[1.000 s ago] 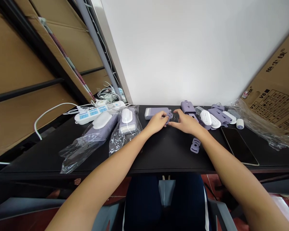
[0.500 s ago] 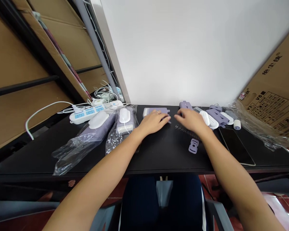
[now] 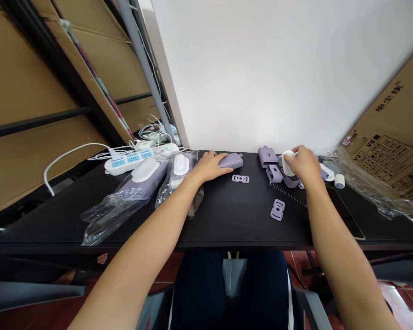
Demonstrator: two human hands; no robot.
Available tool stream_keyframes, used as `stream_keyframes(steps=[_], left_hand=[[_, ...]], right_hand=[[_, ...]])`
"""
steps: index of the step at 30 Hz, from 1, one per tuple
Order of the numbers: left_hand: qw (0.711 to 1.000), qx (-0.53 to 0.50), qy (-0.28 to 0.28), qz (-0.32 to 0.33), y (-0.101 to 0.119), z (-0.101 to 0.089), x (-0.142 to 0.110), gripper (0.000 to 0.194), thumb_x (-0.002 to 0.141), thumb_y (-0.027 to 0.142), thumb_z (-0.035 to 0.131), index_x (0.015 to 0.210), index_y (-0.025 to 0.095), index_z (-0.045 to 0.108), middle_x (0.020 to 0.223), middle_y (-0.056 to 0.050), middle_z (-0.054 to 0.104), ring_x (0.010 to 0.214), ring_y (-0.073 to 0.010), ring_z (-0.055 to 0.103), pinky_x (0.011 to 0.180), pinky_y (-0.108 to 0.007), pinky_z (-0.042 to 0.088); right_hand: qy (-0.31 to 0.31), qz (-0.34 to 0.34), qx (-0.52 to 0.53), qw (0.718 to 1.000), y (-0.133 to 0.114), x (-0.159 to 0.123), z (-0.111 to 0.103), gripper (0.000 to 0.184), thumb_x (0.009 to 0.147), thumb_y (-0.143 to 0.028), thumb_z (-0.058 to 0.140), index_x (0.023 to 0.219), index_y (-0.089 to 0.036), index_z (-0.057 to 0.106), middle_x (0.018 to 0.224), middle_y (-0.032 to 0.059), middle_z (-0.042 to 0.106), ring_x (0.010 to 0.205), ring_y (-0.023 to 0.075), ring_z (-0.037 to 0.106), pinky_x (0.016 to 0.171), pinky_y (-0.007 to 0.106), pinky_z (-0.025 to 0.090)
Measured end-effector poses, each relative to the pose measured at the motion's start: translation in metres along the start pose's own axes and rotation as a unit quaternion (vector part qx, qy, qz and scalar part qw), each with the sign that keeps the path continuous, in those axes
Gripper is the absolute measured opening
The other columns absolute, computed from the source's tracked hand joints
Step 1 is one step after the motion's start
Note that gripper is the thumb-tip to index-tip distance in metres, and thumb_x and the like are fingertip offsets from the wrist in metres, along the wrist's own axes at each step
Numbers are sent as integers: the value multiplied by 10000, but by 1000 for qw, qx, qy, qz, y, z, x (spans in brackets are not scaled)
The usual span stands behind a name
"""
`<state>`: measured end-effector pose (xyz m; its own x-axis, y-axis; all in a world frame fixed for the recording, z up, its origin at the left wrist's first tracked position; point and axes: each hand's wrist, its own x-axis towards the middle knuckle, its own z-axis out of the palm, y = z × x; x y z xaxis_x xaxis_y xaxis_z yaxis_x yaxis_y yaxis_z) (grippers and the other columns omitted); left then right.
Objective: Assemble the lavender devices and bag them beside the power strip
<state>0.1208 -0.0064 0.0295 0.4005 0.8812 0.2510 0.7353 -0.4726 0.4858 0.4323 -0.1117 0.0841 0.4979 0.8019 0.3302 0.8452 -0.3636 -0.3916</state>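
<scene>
My left hand [image 3: 210, 167] grips the left end of a light purple plastic casing [image 3: 231, 161] with small holes along its side, thumb in front and fingers behind. A flat purple slotted plate [image 3: 240, 178] lies just in front of it. To the right, my right hand [image 3: 306, 165] pinches a white oval part [image 3: 288, 162] between thumb and fingers, raised above a group of purple pieces. Left of that hand are an upright purple casing [image 3: 267, 156] and a small purple bracket [image 3: 274, 173]. A second slotted plate [image 3: 277, 210] rests nearer the table's front edge.
Two purple devices in clear bags, one marked here [image 3: 146, 176], lie at the left beside a white power strip [image 3: 141, 158]. A dark phone [image 3: 344, 213], a small white roll [image 3: 339, 181], plastic wrap [image 3: 371, 183] and a cardboard box [image 3: 392, 119] are at the right. A thin dark coil [image 3: 289, 195] crosses the table.
My right hand has moved right and taken hold of the white oval part. My left hand has shifted slightly left, and the casing under it now shows its holed side.
</scene>
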Motion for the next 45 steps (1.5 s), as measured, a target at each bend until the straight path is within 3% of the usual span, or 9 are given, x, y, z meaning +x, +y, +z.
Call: stream_keyframes(steps=[3,5,9,12,15,23,35,40,45], left_hand=[[983,-159,89,-2,7,-5,1,668,809,655,749,1358,278,700,1307,-137,666,1321,-378,583,1184,-489,406],[936,-336,104,-28,16,-9,0,615,901,702,616,1299,241,709,1240,-132,716,1213,-333,657,1076,-455,515],[777,-613,-86,-111,39,-15,-10,772,943,787,427,1300,147,667,1109,-193,759,935,-310,744,771,-444,642],[731,-636,-215,-124,56,-10,-20,732,1010,716,339,1276,117,666,1101,-196,766,923,-301,765,716,-421,660],[732,-604,-283,-137,68,-1,-28,684,1032,678,342,1290,129,658,1059,-181,776,865,-282,774,613,-358,651],[753,-573,-292,-137,79,10,-38,679,984,720,459,1272,142,668,1121,-190,773,880,-270,777,561,-296,630],[770,-552,-282,-152,86,14,-42,660,959,710,508,1249,142,680,1142,-205,764,890,-284,773,528,-295,611],[786,-543,-251,-157,90,17,-43,645,942,720,538,1294,192,654,1024,-155,777,832,-272,766,548,-318,617],[785,-561,-216,-145,91,24,-42,722,929,805,460,1305,218,647,988,-129,770,794,-249,757,538,-301,610]], right_hand=[[117,-42,98,987,-4,-2,-5,435,911,-457,579,1261,-211,662,1236,171,658,1074,330,647,964,493,497],[138,-69,213,965,-9,-5,-4,428,931,-470,571,1276,-227,643,1212,133,656,1004,271,649,924,445,518],[9,-80,500,862,-31,-17,10,368,885,-540,659,1122,-259,643,991,47,671,830,189,634,666,311,508],[-97,-66,616,779,-47,-27,22,446,769,-582,796,1038,-267,630,900,4,674,748,145,621,584,255,468],[-125,-48,639,758,-51,-31,28,487,711,-600,847,993,-260,640,834,-20,662,679,116,587,525,227,418],[-127,-19,597,792,-37,-20,33,425,735,-602,831,964,-262,715,945,-18,711,844,143,618,652,247,451],[-223,68,666,709,-35,-14,38,360,775,-548,833,937,-252,707,993,35,773,929,232,690,758,355,568],[-189,78,655,727,-44,-23,45,427,733,-612,843,918,-256,696,952,27,758,905,231,691,755,354,556],[-140,6,632,762,-53,-35,50,458,743,-672,807,853,-248,671,876,10,729,857,212,665,785,346,512]])
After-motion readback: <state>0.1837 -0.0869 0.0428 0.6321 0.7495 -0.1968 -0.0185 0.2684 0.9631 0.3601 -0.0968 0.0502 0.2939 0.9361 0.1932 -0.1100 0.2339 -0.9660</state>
